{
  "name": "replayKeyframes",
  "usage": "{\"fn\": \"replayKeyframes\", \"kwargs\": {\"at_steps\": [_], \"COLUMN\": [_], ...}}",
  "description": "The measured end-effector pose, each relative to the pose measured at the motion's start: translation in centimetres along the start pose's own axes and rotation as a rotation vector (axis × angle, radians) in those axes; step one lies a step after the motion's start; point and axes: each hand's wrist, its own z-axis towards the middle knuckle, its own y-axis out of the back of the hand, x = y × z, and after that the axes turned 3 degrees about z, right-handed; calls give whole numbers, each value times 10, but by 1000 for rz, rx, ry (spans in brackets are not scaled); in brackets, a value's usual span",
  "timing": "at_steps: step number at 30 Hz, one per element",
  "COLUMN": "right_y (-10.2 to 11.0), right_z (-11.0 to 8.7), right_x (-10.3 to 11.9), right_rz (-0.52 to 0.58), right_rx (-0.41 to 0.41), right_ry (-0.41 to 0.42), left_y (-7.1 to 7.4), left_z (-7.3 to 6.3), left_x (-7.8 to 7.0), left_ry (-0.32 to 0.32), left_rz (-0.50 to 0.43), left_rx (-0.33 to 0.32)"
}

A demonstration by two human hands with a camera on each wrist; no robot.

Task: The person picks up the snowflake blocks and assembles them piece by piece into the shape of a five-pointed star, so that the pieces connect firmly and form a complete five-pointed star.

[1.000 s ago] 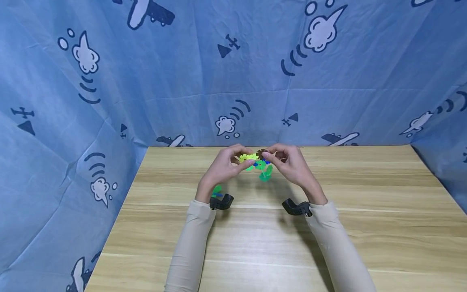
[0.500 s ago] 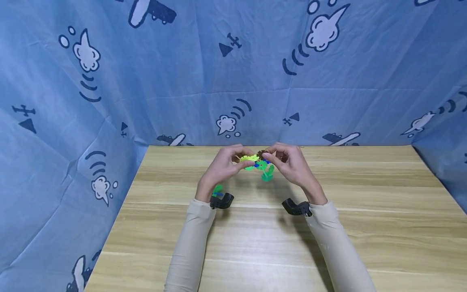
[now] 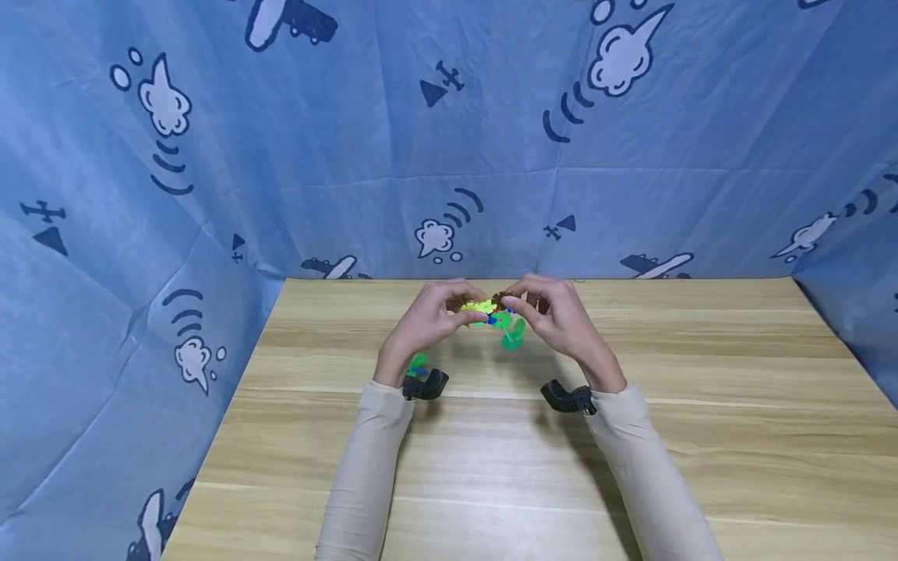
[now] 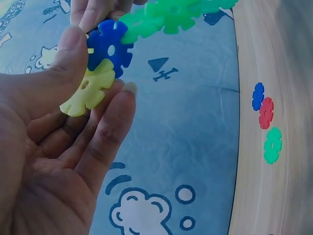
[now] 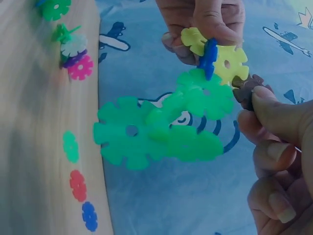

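A linked cluster of notched plastic snowflake discs is held up between the two hands over the far part of the table. My left hand pinches a yellow disc between thumb and fingers. Slotted into the yellow is a blue disc, and from there green discs extend. My right hand pinches a brown disc between thumb and forefinger; its edge meets the yellow disc in the right wrist view. The other fingers of that hand are curled underneath.
Loose on the wooden table lie a red disc, a blue disc and a green disc. A pile with a pink disc is farther along. Behind the table hangs a blue printed curtain.
The brown disc has tilted and dropped slightly at the yellow one's edge, and the cluster has turned a little. Both hands stay in nearly the same place, still gripping.
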Motion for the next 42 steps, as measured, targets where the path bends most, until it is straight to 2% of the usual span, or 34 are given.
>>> {"fn": "replayKeyframes", "kwargs": {"at_steps": [5, 13, 19, 24, 32, 38, 42], "right_y": [-3, -2, -4, -5, -6, 2, 6], "right_z": [1, 0, 1, 0, -1, 0, 0], "right_x": [0, 4, 6, 6, 9, 13, 11], "right_rz": [7, -22, 20, 67, 47, 22, 14], "right_rx": [-30, -25, -27, -9, -31, 6, 16], "right_ry": [10, 39, -28, -79, -38, -92, -145], "left_y": [-1, -1, 1, 3, 4, 5, 4], "left_z": [0, 0, -3, -4, -5, -3, -3], "left_x": [0, -1, -1, -2, -5, -8, -8], "left_ry": [-8, -14, 19, 5, 4, 21, 36], "left_rz": [0, 16, -27, -49, -47, -112, -86], "left_rx": [-16, 2, -6, 9, -3, 16, 22]}}
